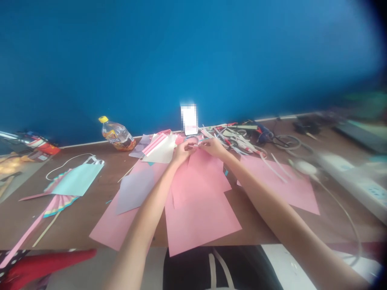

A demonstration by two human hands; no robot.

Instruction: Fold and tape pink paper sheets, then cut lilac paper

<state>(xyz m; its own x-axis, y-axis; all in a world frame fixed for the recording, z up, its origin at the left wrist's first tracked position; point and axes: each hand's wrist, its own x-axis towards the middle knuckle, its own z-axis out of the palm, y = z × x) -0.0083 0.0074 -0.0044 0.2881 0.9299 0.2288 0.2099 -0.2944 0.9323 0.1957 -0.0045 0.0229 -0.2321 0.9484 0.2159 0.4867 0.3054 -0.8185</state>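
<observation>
Just below the frame's centre lay the top pink sheet (199, 177); the left hand (185, 151) and right hand (212, 147) had fingertips pinched on its upper edge; it looked light, floppy, easily creased, best held there.

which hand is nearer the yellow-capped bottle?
Left. The left hand is off to the bottle's right, apart from it; the right hand is farther right.

2 arms (153, 197) reach forward; left hand (184, 150) and right hand (213, 147) pinch, close together.
</observation>
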